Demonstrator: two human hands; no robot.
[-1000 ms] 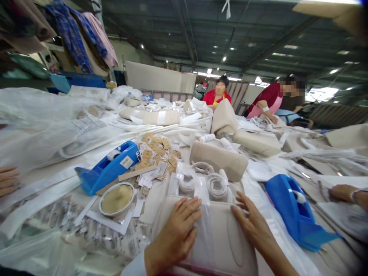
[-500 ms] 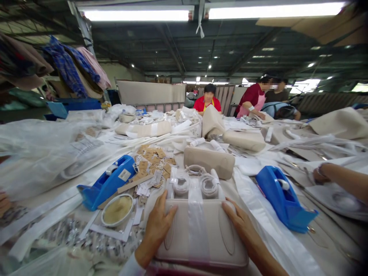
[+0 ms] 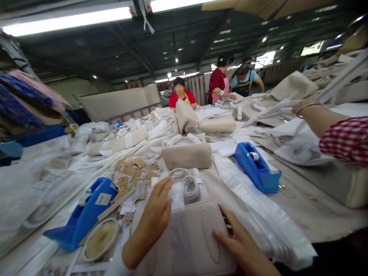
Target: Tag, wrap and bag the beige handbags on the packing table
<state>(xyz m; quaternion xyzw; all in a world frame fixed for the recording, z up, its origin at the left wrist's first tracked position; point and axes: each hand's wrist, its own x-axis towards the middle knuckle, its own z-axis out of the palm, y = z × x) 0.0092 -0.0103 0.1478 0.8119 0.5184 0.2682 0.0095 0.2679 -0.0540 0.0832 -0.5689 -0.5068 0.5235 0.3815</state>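
A light beige handbag lies in front of me, with a clear plastic band around its middle. Coiled, wrapped handles stick out from its far side. Across the bag's left part rests my left hand, its fingers stretched toward the handles. My right hand grips the right edge, thumb on top and fingers at the side. Just beyond lies a second beige bag.
Blue tape dispensers stand at left and right. Cardboard tags and a round tin of yellowish paste are at left. A co-worker's arm in a checked sleeve reaches in from the right. Other people work across the table.
My view has turned right and tilted. My left hand has moved from the bag's left edge onto its top; the right keeps its grip. The co-worker's arm at right reaches farther in.
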